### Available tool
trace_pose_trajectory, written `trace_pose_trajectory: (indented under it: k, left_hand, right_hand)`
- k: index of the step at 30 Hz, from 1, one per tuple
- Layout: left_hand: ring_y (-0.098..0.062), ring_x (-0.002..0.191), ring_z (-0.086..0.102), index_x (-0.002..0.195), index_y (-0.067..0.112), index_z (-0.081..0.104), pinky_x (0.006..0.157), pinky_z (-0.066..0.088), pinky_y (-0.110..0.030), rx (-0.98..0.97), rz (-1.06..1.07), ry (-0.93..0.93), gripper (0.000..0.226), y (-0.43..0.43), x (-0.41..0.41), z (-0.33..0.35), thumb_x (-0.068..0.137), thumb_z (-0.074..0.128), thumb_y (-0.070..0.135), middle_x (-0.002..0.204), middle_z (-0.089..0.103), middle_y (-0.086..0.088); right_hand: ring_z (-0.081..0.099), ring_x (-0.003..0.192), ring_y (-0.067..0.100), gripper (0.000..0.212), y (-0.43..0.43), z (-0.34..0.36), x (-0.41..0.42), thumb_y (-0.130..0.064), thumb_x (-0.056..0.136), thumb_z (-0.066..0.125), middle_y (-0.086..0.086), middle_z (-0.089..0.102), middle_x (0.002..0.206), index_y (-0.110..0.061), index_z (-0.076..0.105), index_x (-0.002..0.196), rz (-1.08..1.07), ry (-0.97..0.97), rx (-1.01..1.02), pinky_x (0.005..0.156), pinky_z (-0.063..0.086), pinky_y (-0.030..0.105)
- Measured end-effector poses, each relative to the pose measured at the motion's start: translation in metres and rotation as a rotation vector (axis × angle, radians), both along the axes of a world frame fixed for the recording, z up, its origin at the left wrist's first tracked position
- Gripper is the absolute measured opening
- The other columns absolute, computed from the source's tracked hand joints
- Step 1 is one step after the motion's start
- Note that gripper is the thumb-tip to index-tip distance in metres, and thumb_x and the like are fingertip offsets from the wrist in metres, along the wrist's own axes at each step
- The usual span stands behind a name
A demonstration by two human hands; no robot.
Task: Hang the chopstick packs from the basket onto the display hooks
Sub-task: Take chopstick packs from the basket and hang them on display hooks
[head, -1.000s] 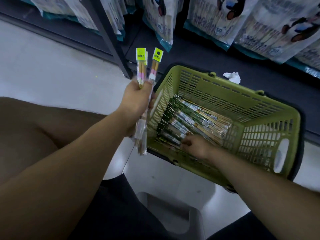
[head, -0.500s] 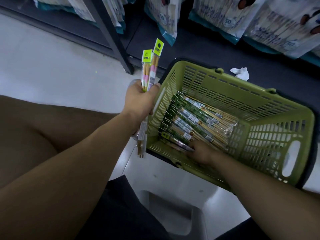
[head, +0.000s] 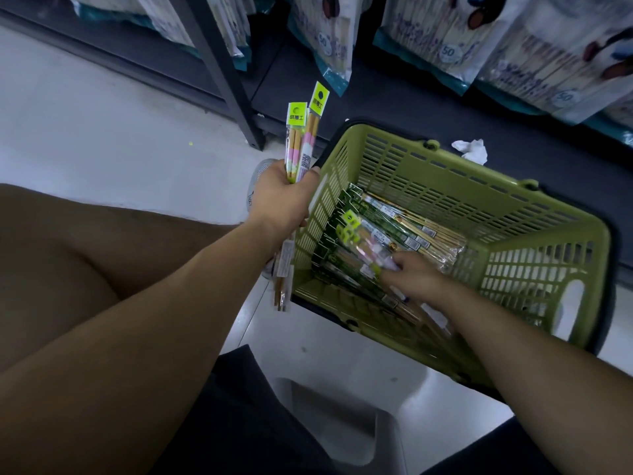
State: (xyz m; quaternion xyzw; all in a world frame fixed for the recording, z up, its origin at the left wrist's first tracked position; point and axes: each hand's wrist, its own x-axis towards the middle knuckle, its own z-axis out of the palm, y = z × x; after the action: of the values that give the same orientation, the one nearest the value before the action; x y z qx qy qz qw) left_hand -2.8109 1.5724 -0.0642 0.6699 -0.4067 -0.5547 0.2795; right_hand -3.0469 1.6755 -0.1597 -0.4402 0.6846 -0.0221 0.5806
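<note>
While left grip [head: 284,200] clasps packs [head: 301,138] upright, right grip [head: 414,279] pinches basket pack [head: 359,243], header leftward.

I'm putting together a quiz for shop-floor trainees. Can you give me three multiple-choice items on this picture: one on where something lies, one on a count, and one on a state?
1. Where does the crumpled white paper lie relative to the green basket?
A inside it; B behind it, on the dark shelf base; C in front of it.

2. How many yellow-headed packs does the left hand hold?
A two; B one; C five.

3. What is the right hand doing?
A resting on a knee; B hanging a pack on a hook; C gripping a pack inside the basket.

Answers:
1. B, the paper sits beyond the far rim.
2. A, two header cards stand above the fist.
3. C, its fingers close on one lying in the pile.
</note>
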Motion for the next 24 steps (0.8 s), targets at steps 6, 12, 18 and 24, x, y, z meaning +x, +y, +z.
trace_pose_trajectory:
  k: [6,12,18,24]
  left_hand:
    - [-0.016,0.046,0.055,0.084,0.019,0.053,0.047,0.052,-0.028,-0.096,-0.069,-0.058,0.024,0.005,-0.011,0.009,0.1,0.063,0.034,0.064,0.056,-0.006]
    - [0.0,0.045,0.054,0.102,0.022,0.062,0.045,0.046,-0.018,0.037,-0.122,0.17,0.036,0.023,-0.036,0.024,0.093,0.069,0.055,0.061,0.06,0.011]
    - [-0.03,0.088,0.078,0.119,0.01,0.069,0.068,0.063,-0.043,0.025,-0.012,0.394,0.038,0.019,-0.053,0.047,0.103,0.061,0.044,0.1,0.079,-0.016]
    - [-0.019,0.103,0.076,0.114,0.019,0.072,0.092,0.059,-0.038,-0.036,-0.087,0.414,0.035,0.006,-0.058,0.078,0.1,0.06,0.05,0.106,0.08,-0.001]
  right_hand:
    - [0.076,0.079,0.014,0.015,-0.038,0.067,0.006,-0.018,0.1,0.059,0.002,0.079,0.086,-0.025,0.07,0.107,-0.227,-0.15,-0.139,0.057,0.055,0.028]
    - [0.076,0.088,0.016,0.009,-0.06,0.13,0.04,-0.022,0.098,0.066,0.001,0.079,0.097,-0.024,0.074,0.103,-0.362,-0.313,-0.311,0.077,0.06,0.035]
    - [0.051,0.077,0.011,0.012,-0.06,0.162,0.057,-0.021,0.098,0.061,-0.01,0.056,0.074,-0.016,0.07,0.104,-0.061,-0.023,-0.67,0.069,0.038,0.028]
    - [0.041,0.086,0.006,0.004,-0.065,0.199,0.041,-0.026,0.1,0.057,0.003,0.046,0.087,-0.029,0.058,0.099,0.091,0.117,-0.752,0.068,0.032,0.021]
